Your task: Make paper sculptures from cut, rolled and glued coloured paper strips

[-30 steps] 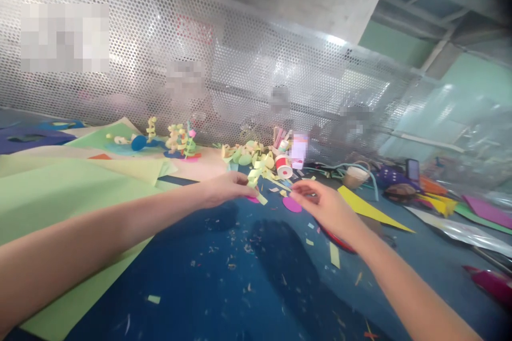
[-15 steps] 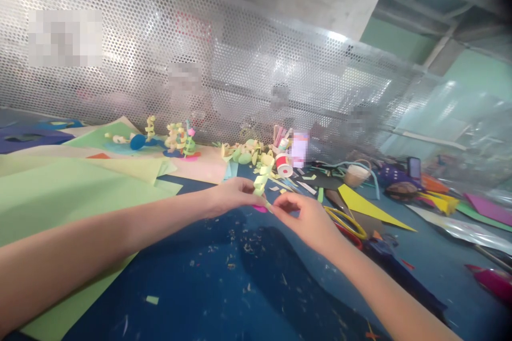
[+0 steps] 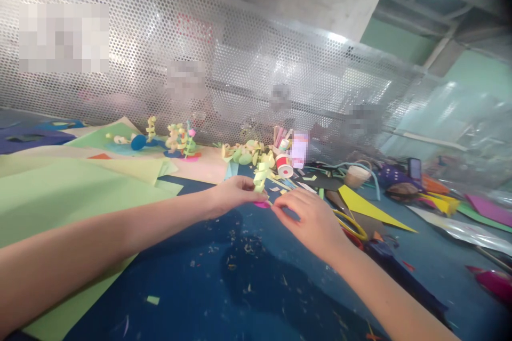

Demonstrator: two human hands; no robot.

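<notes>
A pale-green paper curl [image 3: 261,176] stood clamped between the thumb and fingers of your left hand [image 3: 251,192], nearer you and slightly left of the red-and-white roll [image 3: 285,166]. The step in hand appeared to be working the curl's lower end, and it likely called for a light pinch, the left hand steady and the right making small moves, lest the thin coils flatten or tear. The curl rose above your left fingertips, its tail pointing toward your right hand [image 3: 272,205], whose thumb and finger came together at that end; whether they gripped it could not be told. A pink disc [image 3: 263,204] showed just below the curl, its attachment unclear. Left of the roll lay a heap of pale paper pieces [image 3: 246,153]; right of it and nearer you, a yellow paper triangle [image 3: 370,208]; behind it, a perforated screen [image 3: 240,72].
</notes>
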